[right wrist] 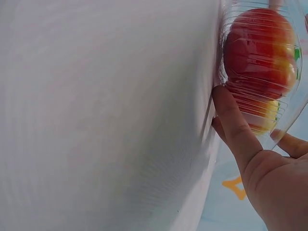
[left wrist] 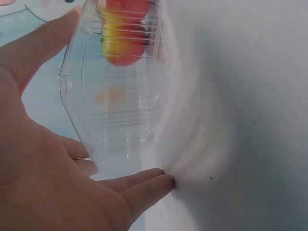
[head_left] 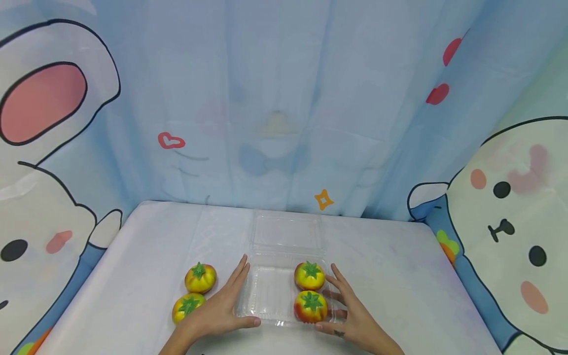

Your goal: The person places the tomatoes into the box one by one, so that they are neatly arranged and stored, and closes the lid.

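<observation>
A clear plastic clamshell box [head_left: 270, 296] lies with its lid [head_left: 286, 231] folded back. Two yellow-red, tomato-like fruits with green star-shaped tops, a far one [head_left: 309, 275] and a near one [head_left: 310, 306], sit in its right side. My left hand [head_left: 222, 303] is at the box's left side, fingers extended and thumb by the front corner. Along the right side, my right hand [head_left: 350, 315] has its fingers spread beside the fruits. In the left wrist view, fingertips [left wrist: 163, 179] touch the tablecloth beside the box wall. Fingertips [right wrist: 221, 94] of the right hand also meet the cloth there.
Left of the box are two more such fruits, one farther back [head_left: 200, 278] and one [head_left: 186, 305] partly hidden by my left hand. A white cloth covers the table [head_left: 399, 276]. Behind it hangs a blue cartoon-printed curtain [head_left: 275, 98].
</observation>
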A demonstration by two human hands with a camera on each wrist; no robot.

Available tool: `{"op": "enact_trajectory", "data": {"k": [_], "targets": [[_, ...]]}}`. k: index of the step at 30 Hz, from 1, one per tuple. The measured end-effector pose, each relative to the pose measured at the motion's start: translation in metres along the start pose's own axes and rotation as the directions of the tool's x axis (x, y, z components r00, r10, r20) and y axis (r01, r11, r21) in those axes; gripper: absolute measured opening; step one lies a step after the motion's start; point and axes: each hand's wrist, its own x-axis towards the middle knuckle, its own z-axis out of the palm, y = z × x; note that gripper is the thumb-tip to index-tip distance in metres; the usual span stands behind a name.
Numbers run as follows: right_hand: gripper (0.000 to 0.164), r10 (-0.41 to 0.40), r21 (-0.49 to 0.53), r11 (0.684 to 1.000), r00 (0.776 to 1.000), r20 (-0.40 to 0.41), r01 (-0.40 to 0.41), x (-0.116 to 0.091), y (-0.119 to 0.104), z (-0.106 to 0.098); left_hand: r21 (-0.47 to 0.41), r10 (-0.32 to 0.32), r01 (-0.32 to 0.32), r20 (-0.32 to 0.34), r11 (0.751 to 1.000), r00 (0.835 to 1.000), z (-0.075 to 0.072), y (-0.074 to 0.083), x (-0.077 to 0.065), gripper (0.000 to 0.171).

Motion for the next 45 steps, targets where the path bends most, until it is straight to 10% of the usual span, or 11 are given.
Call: {"op": "enact_trajectory", "data": {"k": [10, 23, 32, 45], "targets": [[0.115, -0.030, -0.006, 1.000, 0.999, 0.010, 0.030, 0.000, 0.002, 0.000, -0.004, 0.013, -0.014, -0.153, 1.000, 0.988, -0.008, 0.011, -0.014, 0.096], [0.116, -0.017, 0.002, 1.000, 1.000, 0.018, 0.017, 0.000, 0.000, -0.001, 0.226, 0.108, -0.008, -0.434, 0.974, 0.895, -0.044, 0.002, -0.068, 0.070], [0.122, -0.020, 0.006, 1.000, 1.000, 0.014, 0.020, 0.000, 0.000, -0.002, 0.105, -0.095, 0.159, -0.448, 0.982, 0.889, -0.047, -0.018, -0.085, 0.044], [0.116, -0.040, 0.013, 0.999, 0.999, 0.024, 0.040, 0.001, 0.003, -0.002, -0.088, -0.339, 0.328, -0.301, 0.941, 0.891, -0.042, -0.045, -0.084, 0.061]]}}
